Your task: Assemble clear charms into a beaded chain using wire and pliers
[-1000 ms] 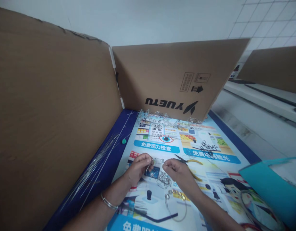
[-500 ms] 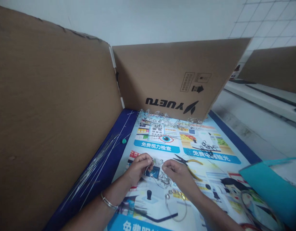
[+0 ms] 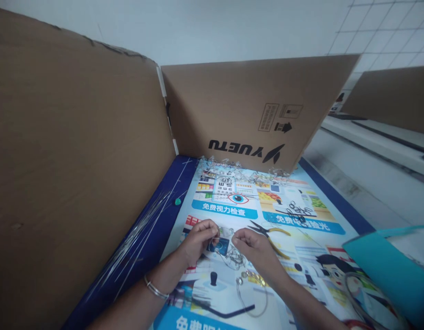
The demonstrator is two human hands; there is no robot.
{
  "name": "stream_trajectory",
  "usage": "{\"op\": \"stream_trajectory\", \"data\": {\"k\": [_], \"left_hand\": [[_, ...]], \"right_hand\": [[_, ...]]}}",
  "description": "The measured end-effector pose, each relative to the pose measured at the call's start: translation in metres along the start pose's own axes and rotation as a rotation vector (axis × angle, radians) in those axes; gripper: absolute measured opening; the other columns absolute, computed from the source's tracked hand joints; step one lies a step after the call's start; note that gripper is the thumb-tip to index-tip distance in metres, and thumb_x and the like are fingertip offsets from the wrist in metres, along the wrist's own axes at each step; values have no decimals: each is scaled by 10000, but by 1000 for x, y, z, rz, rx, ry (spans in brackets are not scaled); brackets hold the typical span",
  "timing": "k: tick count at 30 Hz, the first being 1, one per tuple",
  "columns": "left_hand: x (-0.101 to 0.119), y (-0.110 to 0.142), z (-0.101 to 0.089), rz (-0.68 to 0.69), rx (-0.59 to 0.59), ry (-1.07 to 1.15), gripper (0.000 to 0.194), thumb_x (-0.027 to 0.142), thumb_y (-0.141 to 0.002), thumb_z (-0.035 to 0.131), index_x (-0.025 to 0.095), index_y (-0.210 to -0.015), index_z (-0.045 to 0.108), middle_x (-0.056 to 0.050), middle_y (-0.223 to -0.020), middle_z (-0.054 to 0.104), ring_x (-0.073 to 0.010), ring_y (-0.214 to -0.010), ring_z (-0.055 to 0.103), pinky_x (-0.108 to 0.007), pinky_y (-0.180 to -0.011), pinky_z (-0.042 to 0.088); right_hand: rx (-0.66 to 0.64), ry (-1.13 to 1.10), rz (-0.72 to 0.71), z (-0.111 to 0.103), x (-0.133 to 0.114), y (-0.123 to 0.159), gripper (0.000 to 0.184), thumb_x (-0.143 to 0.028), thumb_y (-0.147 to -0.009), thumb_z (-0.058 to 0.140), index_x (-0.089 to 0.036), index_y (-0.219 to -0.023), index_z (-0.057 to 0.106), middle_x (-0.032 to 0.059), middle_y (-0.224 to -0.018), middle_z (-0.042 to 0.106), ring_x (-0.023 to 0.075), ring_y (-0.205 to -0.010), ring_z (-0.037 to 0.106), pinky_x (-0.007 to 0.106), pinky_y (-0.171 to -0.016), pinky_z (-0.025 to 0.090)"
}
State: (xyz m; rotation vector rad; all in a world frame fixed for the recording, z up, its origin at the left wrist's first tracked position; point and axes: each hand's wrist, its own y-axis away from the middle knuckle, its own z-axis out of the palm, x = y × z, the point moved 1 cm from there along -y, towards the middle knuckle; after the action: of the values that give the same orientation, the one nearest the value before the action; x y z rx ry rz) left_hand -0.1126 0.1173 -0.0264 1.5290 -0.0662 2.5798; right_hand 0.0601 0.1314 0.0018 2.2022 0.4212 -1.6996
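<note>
My left hand (image 3: 201, 241) is closed in a pinch on a thin wire, which curves faintly below the fingertips. Facing it across a small gap, my right hand (image 3: 251, 243) also pinches, but whatever lies between its fingers is too small to make out. Below and between the hands is a tangle of silvery wire pieces (image 3: 237, 259) on the printed sheet. Just beyond my right hand lie pliers (image 3: 280, 250) with yellow handles and dark jaws. Nearer to me, a thin wire ring (image 3: 267, 302) carries several gold-coloured round pieces along its top.
Cardboard panels (image 3: 77, 151) wall off the left and the back (image 3: 232, 105). Long straight wires (image 3: 136, 238) lie along the blue left edge. Clear twisted wire pieces (image 3: 239, 172) line the back; black loops (image 3: 298, 213) lie right of them. A teal folder-like object (image 3: 380, 261) is at right.
My left fingers have shifted very slightly, and the wire below them shows less clearly. Otherwise both hands and the objects around them stay in place.
</note>
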Motion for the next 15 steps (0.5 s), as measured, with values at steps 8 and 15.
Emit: {"op": "stream_trajectory", "data": {"k": [8,15], "left_hand": [[-1,1,-2,4,-7,-20,121,222,-720,563,136,-644,526,0,-570,510,-86,-506,455,-204,-505,323],[0,1,1,-64,8,1,143,257,-726,551,148,-647,502,9,-534,516,-75,-446,428,-187,-436,311]], "right_hand": [[-12,2,-15,0,-1,0,203,-380,-747,538,-181,-713,553,-52,-547,416,85,-506,341,207,-468,267],[-18,33,9,0,-1,-1,217,-388,-740,536,-173,-736,567,-39,-563,455,89,-517,370,207,-475,283]]}}
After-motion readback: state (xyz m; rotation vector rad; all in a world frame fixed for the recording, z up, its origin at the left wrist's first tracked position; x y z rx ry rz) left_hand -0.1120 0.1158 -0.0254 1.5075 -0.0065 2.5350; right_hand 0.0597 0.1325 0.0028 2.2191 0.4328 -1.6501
